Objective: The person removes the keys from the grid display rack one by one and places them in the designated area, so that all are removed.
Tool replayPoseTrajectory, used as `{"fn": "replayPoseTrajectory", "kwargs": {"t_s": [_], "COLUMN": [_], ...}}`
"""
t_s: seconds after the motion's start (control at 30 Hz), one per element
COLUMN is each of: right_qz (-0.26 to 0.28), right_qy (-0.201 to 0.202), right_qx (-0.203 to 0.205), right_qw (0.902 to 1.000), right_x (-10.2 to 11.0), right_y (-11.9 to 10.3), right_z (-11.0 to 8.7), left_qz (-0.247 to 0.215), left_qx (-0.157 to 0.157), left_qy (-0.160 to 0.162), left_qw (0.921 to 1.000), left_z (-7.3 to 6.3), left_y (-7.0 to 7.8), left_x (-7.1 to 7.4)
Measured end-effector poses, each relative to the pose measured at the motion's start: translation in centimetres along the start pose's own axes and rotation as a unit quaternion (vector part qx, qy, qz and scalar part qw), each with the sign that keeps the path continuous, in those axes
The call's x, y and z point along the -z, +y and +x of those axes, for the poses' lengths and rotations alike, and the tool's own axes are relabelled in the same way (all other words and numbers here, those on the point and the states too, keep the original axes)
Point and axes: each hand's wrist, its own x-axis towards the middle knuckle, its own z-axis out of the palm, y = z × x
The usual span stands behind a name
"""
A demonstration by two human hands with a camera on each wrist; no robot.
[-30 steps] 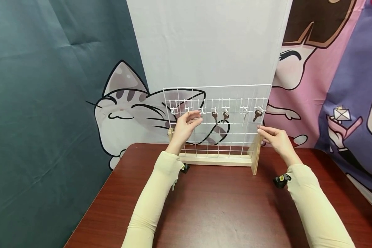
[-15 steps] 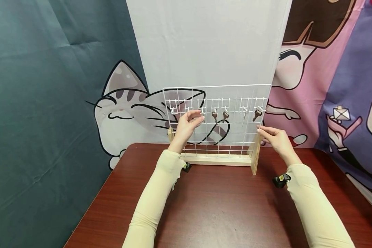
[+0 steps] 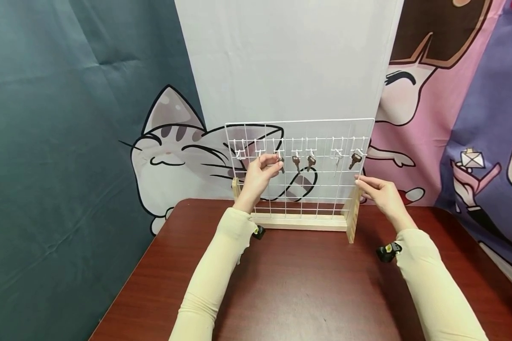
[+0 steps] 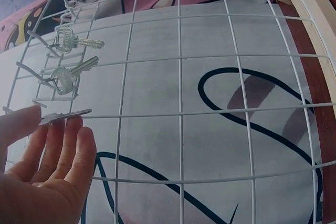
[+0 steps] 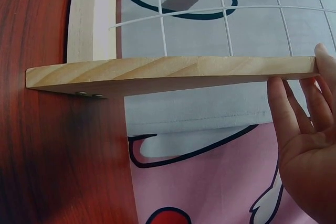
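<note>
A white wire grid rack (image 3: pixel 315 177) stands on wooden feet, with keys hanging on hooks along its upper part. My left hand (image 3: pixel 258 177) is at the left-middle hooks, pinching a key (image 4: pixel 79 113) between thumb and fingers; in the left wrist view the key is seen edge-on, its head partly covered. Whether it hangs on its hook is hidden. Two keys hang just beyond, one nearer key (image 4: pixel 68 77) and one farther key (image 4: pixel 76 41). My right hand (image 3: pixel 381 192) holds the upper end of the right wooden upright (image 5: pixel 173 72), thumb and fingers on opposite sides.
Farther right on the rack hang a thin key (image 3: pixel 336 161) seen edge-on and a dark key (image 3: pixel 356 160). A hook (image 3: pixel 240 154) sits at the left end. The rack stands near the back of the brown table (image 3: pixel 307 279), before a printed curtain (image 3: pixel 290 57).
My left hand has shifted slightly to the right, and more of the key shows beyond its fingertips. The right hand stays on the upright.
</note>
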Motion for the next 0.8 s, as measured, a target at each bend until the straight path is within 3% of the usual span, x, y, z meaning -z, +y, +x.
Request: {"fn": "replayPoseTrajectory", "kwargs": {"t_s": [0.2, 0.37, 0.6, 0.8], "right_qz": [0.009, 0.027, 0.007, 0.039], "right_qy": [-0.008, -0.01, -0.005, -0.006], "right_qx": [0.0, 0.004, 0.0, 0.009], "right_qw": [0.9999, 0.9996, 1.0, 0.9992], "right_x": [0.1, 0.0, 0.1, 0.0], "right_y": [-0.9, -1.8, -0.1, 0.6], "right_z": [-0.1, -0.6, 0.0, 0.4], "left_qz": [-0.018, -0.006, 0.003, 0.01], "left_qx": [0.003, 0.0, -0.005, -0.012], "left_qy": [-0.002, -0.001, 0.012, 0.019], "left_qw": [0.9998, 1.0, 0.9999, 0.9997], "left_z": [-0.2, -0.3, -0.7, -0.9], "left_y": [0.2, 0.4, 0.7, 0.7], "left_x": [-0.2, -0.3, -0.1, 0.1]}}
